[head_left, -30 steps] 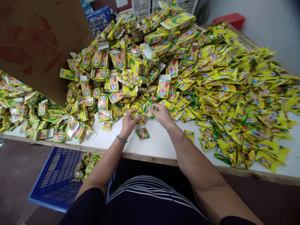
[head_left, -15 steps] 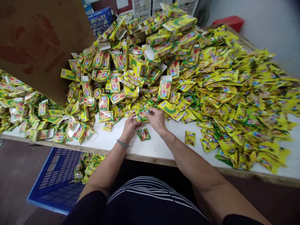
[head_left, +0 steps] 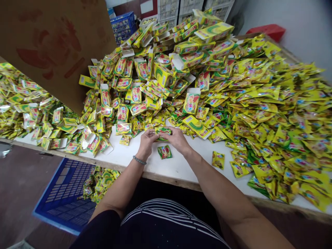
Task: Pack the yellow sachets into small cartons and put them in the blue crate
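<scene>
A small green-and-yellow candy sachet (head_left: 164, 131) is pinched by its two ends between my hands, just above the white tabletop (head_left: 178, 164). My left hand (head_left: 146, 141), with a bead bracelet at the wrist, is closed on one end. On the other end my right hand (head_left: 179, 139) is closed, fingers partly hiding the packet. Right below them a green sachet (head_left: 165, 151) lies flat on the table. Farther right is a yellow sachet (head_left: 218, 160), and a small yellow one (head_left: 125, 140) lies to the left of my hands.
Yellow-green printed boxes (head_left: 192, 101), several open-flapped, are heaped ahead. Loose sachets (head_left: 269, 114) pile up on the right. A large cardboard carton (head_left: 57, 45) tilts over the left side. Below the table edge stands a blue crate (head_left: 64, 204) with sachets in it.
My view has shifted, so the table appears farther right. My hands have come level on the sachet, which now shows a narrower face; both still grip it.
</scene>
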Demonstrator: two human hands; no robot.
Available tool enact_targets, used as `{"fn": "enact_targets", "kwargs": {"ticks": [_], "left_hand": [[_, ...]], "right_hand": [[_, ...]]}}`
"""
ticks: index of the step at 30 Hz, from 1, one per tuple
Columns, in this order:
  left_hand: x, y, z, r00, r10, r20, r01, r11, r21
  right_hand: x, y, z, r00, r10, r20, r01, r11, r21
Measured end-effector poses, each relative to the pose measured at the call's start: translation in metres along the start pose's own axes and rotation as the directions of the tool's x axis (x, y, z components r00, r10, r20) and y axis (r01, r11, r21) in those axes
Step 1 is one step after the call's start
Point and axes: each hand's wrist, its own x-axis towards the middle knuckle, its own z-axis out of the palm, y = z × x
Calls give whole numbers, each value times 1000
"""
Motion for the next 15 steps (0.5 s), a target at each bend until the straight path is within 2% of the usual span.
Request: {"fn": "enact_targets", "kwargs": {"ticks": [2, 3, 4, 6, 7, 8, 9, 10, 12, 15], "left_hand": [[2, 8, -7, 999, 44, 21, -47, 980, 193], [5, 13, -11, 996, 92, 20, -93, 934, 344], [8, 19, -15, 988, 155, 24, -145, 844, 517], [17, 30, -22, 955, 281, 92, -234, 528, 816], [21, 35, -23, 937, 315, 150, -263, 357, 897], [25, 40, -25, 922, 332, 201, -283, 223, 933], [26, 44, -26, 908, 346, 234, -298, 144, 944], [27, 48, -27, 898, 367, 244, -302, 111, 947], [23, 56, -34, 879, 438, 189, -262, 110, 959], [12, 71, -59, 843, 536, 47, -100, 70, 993]], "right_hand": [[1, -5, -7, 998, 1, -55, -4, 999, -51], [2, -7, -10, 994, 1, -109, -10, 996, -84], [3, -8, -14, 986, -1, -169, -20, 992, -121], [5, -11, -19, 964, -4, -265, -48, 980, -192], [6, -12, -20, 958, -7, -286, -58, 974, -219], [7, -12, -21, 957, -14, -291, -58, 969, -238], [8, -13, -22, 958, -24, -285, -51, 966, -253], [8, -13, -22, 961, -37, -274, -39, 963, -265], [7, -14, -22, 963, -61, -262, -17, 958, -285], [6, -13, -22, 960, -88, -267, 3, 953, -303]]}}
